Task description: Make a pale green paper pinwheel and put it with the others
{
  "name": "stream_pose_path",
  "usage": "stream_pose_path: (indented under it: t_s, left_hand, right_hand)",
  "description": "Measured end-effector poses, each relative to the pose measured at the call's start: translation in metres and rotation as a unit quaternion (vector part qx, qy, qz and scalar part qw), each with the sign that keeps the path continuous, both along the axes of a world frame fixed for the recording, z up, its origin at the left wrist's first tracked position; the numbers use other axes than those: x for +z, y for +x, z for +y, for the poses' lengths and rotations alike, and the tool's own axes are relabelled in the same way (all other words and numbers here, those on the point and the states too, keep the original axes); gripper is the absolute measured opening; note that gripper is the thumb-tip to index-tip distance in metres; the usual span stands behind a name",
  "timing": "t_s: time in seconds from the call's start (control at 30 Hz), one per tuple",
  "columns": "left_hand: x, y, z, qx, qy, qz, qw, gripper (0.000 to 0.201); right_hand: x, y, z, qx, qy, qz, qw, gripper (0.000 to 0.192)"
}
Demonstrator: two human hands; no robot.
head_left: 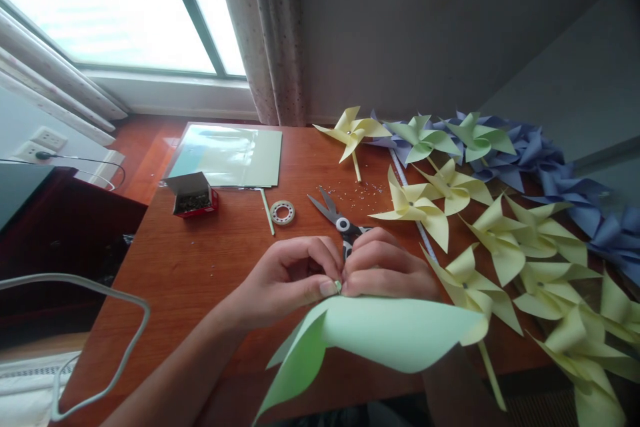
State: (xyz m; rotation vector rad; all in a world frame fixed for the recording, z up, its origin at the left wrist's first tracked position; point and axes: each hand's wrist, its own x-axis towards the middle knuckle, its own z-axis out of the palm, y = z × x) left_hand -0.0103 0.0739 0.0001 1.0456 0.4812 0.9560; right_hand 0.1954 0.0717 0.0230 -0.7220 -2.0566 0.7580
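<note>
A pale green paper pinwheel [390, 333] hangs below my hands near the table's front edge, its curled blades facing down and toward me. My left hand [295, 273] pinches a small green bit at the pinwheel's centre between thumb and forefinger. Beside it, my right hand [387, 267] is closed with curled fingers on the pinwheel, its fingertips meeting those of the left. What lies inside the right hand is mostly hidden. Just beyond the hands lie scissors [343, 223] with spread blades, their handles partly covered by my right hand.
Yellow pinwheels [417, 207], green pinwheels [423, 137] and blue pinwheels [540, 147] crowd the table's right side. A small box of dark fasteners [195, 201], a tape roll [283, 213], a thin paper stick [267, 212] and a paper pack [230, 153] are farther left. A white cable [135, 300] loops at the left.
</note>
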Motion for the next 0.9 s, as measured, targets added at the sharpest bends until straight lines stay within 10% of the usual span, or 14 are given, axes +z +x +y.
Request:
stream_pose_path:
  t_s: [0.9]
  left_hand:
    - [-0.0017, -0.0096, 0.0017, -0.023, -0.044, 0.025, 0.998, 0.008]
  right_hand:
    - [0.0094, 0.0045, 0.0041, 0.032, 0.009, -0.007, 0.999, 0.015]
